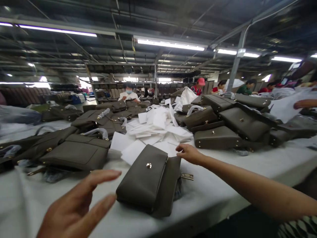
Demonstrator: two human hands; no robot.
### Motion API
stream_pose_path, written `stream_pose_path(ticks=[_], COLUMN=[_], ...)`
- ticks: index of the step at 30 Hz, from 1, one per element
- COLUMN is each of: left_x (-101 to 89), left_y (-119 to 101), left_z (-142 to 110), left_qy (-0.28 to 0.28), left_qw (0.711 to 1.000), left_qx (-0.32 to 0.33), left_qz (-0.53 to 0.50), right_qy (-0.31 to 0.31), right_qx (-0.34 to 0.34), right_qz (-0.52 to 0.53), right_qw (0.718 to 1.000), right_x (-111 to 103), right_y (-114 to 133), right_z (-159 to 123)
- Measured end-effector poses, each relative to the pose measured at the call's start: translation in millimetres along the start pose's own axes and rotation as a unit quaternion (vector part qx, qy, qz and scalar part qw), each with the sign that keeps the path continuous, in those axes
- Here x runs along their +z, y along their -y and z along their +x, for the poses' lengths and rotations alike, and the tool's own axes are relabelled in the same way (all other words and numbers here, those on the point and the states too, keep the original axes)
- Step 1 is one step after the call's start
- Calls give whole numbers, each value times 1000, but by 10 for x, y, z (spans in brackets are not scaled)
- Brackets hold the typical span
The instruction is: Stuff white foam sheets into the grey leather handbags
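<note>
A dark olive handbag [145,178] with a small gold clasp on its flap lies tilted on the white-covered table [99,211] in front of me. My left hand [76,201] is at the bag's left side, thumb and fingers spread, the thumb tip close to its lower left corner. I cannot tell whether they touch. Beyond the bag's upper right corner is my right hand [189,153], fingers bent and a little apart, with nothing visible in them. Just past the bag lies a heap of white sheets [158,120]. A gold metal piece [187,177] sticks out at the bag's right.
Piles of similar olive bags lie to the left [76,152] and to the right [245,122], some with wrapped handles. Across the table stands a person in white [129,96]. At the far right, another person's hand [305,104] is beside a white sheet [284,105].
</note>
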State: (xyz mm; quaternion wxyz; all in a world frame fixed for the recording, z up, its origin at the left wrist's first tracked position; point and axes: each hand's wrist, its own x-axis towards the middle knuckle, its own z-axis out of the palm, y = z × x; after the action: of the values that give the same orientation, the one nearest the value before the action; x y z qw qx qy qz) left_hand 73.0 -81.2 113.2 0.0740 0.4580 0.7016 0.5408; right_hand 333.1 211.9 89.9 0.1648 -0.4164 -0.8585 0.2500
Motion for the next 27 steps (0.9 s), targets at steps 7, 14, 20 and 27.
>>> stream_pose_path(ticks=[7,14,20,27], left_x=[590,829,843,967], left_y=[362,386,307,230], left_z=[525,608,523,102], left_qy=[124,247,277,275], left_qw=[979,949,946,960], left_qx=[-138,-189,-161,-49], left_qz=[-80,-48,-51,-27], right_qy=[79,187,174,31], right_qx=[103,146,243,150], right_qz=[196,421,391,423], right_qw=[972,876,871,893], right_x=[429,629,698,78], right_y=[-290,335,470,227], right_z=[-892,-1029,-612,-348])
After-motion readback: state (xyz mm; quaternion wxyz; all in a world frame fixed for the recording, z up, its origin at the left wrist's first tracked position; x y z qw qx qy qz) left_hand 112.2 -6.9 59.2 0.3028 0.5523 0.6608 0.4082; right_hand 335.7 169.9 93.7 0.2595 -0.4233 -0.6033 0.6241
